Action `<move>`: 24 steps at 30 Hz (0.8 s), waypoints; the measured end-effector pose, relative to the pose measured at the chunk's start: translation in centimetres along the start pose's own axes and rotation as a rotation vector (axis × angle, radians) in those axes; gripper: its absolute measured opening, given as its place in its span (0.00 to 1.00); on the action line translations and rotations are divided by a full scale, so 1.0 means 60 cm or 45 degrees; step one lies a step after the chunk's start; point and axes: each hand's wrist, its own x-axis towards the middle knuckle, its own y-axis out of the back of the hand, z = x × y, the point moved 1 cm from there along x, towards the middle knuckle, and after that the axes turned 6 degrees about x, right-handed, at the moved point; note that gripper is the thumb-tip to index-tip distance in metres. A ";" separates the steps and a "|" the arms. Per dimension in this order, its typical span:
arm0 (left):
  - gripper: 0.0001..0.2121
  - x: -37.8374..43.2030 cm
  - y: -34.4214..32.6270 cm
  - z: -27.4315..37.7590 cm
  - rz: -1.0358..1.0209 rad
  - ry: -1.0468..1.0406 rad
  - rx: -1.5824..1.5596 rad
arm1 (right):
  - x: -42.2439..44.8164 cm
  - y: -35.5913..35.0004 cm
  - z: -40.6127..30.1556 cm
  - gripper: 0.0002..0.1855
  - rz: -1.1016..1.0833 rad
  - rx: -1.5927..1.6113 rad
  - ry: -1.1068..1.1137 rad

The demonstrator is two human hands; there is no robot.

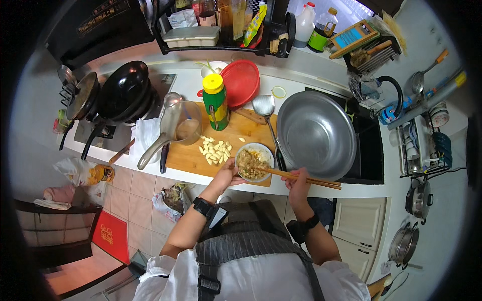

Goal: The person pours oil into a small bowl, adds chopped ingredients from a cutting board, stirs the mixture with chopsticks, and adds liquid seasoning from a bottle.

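My left hand (pixel 226 176) grips the side of a small white bowl (pixel 272 155) over the front of the wooden cutting board (pixel 244 130). Minced meat filling (pixel 250 165) fills much of the bowl, with something paler along its far side. In my right hand (pixel 298 182) is a pair of wooden chopsticks (pixel 284 174), their tips in the mince. Left of the bowl lies a pile of peeled garlic cloves (pixel 215 151). A green bottle with a yellow cap (pixel 215 107) stands behind them. Between bowl and basin rests a metal spatula (pixel 264 107).
A large metal basin (pixel 318 131) partly covers the black sink (pixel 371 150) at right. A long-handled plastic ladle (pixel 184 126) sits on the board's left. Farther back is a red colander (pixel 241 82). Black woks (pixel 126 90) stand on the stove at left; a plastic bag (pixel 171 203) lies on the floor.
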 end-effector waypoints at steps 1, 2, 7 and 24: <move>0.16 0.002 0.001 -0.002 0.004 -0.008 0.013 | -0.001 -0.001 0.001 0.11 -0.050 0.052 0.031; 0.16 0.003 0.002 -0.005 0.024 -0.014 0.017 | -0.001 -0.003 0.002 0.10 -0.100 0.104 0.062; 0.16 -0.007 -0.004 0.005 0.017 0.007 -0.013 | -0.013 -0.071 -0.063 0.04 -0.840 -1.011 0.587; 0.17 0.005 -0.009 0.005 0.033 -0.056 0.147 | 0.007 -0.090 -0.177 0.06 -1.151 -1.235 0.331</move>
